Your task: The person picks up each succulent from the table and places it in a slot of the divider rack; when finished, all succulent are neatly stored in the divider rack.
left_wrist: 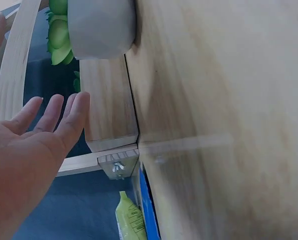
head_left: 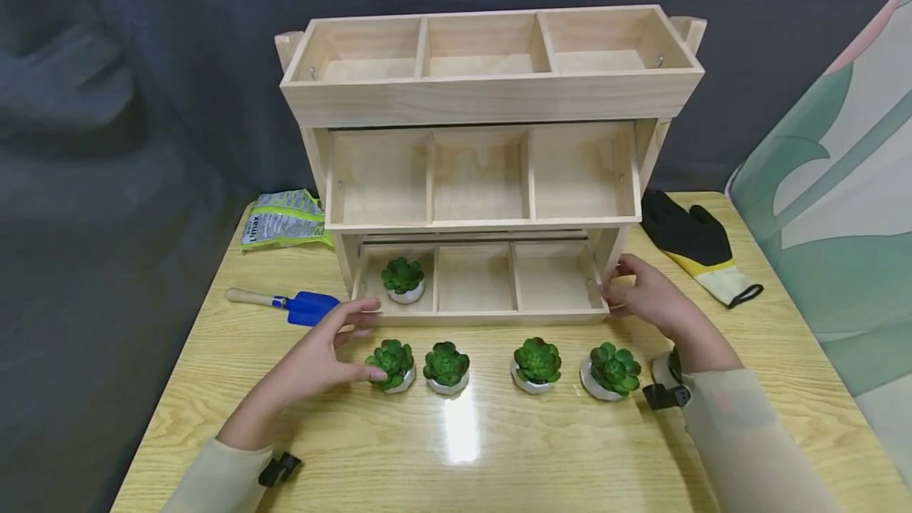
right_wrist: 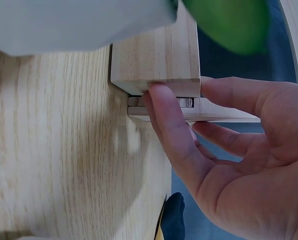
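Note:
A three-tier wooden shelf (head_left: pixel 492 99) stands on the table, each tier divided into compartments. My left hand (head_left: pixel 331 351) is by the front left corner of the bottom tray (head_left: pixel 492 320), fingers extended. Its thumb overlaps the leftmost potted succulent (head_left: pixel 391 361) of the front row in the head view; I cannot tell whether they touch. At the tray's right end, my right hand (head_left: pixel 644 299) touches the corner with its fingertips, as the right wrist view shows. Another succulent (head_left: pixel 404 275) sits in the bottom left compartment.
More potted succulents (head_left: pixel 446 364) line the table before the shelf, one partly hidden by the right forearm. A blue trowel (head_left: pixel 311 308) and a green-white bag (head_left: pixel 285 218) lie left. A black and yellow glove (head_left: pixel 694 240) lies right. Dark cloth (head_left: pixel 142 141) hangs behind.

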The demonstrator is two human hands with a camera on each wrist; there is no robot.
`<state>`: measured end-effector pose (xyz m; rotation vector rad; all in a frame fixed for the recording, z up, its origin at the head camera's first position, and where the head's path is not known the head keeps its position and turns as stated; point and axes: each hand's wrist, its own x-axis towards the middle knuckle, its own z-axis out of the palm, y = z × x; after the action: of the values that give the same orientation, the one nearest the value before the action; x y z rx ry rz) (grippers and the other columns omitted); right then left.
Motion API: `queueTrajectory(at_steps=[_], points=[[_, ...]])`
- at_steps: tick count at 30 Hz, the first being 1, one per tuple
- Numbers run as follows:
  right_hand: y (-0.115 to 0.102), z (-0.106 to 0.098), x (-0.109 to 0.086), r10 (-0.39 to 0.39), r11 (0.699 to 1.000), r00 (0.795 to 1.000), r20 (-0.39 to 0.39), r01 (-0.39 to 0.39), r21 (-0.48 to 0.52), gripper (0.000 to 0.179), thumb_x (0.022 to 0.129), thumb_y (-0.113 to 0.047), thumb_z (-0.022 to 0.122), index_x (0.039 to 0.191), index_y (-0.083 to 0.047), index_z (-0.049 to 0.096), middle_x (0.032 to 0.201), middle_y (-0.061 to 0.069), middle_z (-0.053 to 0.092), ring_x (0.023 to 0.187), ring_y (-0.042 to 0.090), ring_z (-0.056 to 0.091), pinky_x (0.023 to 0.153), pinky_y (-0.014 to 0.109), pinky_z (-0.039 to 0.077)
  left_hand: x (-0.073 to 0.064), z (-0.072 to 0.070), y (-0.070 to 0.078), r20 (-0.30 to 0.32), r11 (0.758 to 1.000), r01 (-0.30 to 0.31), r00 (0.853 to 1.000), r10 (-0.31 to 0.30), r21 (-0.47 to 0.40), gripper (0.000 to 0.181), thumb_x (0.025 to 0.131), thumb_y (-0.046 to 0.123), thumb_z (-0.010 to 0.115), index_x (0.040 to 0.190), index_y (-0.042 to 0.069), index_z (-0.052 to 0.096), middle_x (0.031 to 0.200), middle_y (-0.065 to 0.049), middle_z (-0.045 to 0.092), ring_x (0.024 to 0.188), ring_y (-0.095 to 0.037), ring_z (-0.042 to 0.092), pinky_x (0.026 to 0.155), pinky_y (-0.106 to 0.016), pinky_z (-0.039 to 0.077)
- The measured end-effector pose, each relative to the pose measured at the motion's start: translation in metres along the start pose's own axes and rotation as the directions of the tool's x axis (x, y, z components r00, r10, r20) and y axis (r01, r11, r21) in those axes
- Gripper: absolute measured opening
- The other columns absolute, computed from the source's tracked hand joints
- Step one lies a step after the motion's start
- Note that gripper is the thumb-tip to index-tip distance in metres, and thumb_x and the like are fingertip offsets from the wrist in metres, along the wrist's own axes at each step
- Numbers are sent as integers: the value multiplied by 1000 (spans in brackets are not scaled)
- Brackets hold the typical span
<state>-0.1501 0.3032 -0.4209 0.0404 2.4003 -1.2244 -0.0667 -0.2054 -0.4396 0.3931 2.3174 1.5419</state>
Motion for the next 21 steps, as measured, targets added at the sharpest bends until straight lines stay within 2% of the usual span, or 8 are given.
queueTrajectory(at_steps=[5,8,13,18,21], points=[[1,0,0,-5,1000,1000,-4,5,0,70,108,-17,61,164,5,25,149,32,43,122,41,68,92,45,68,-4,1,-3,47,999,13,999,-11,-43,106,80,24,96,165,10,33,165,-20,42,148,-50,49,116,-46,53],[1,0,0,-4,1000,1000,-3,4,1,71,108,-17,61,164,5,25,149,32,43,122,41,68,92,45,68,-6,1,-5,82,998,35,996,-30,-55,108,80,24,96,165,11,32,167,-21,40,150,-51,47,115,-45,54],[0,0,0,-5,1000,1000,-6,5,1,70,108,-17,61,164,5,25,149,33,43,121,41,68,91,45,68,-7,0,-9,136,999,43,990,-40,-15,112,78,26,97,166,11,30,165,-19,45,149,-45,50,123,-52,46],[0,0,-1,-13,1000,1000,-4,13,4,70,108,-16,61,164,6,24,149,33,43,120,42,69,91,46,68,-5,2,-13,166,999,10,986,-17,43,108,78,25,97,164,8,33,161,-19,51,148,-41,52,123,-42,48],[-1,1,-1,-13,1000,1000,-5,13,4,71,108,-16,60,164,6,23,149,33,43,120,42,69,91,46,68,-5,4,-14,171,997,-6,985,-8,80,105,79,25,96,162,5,36,158,-18,54,146,-41,53,122,-42,49]])
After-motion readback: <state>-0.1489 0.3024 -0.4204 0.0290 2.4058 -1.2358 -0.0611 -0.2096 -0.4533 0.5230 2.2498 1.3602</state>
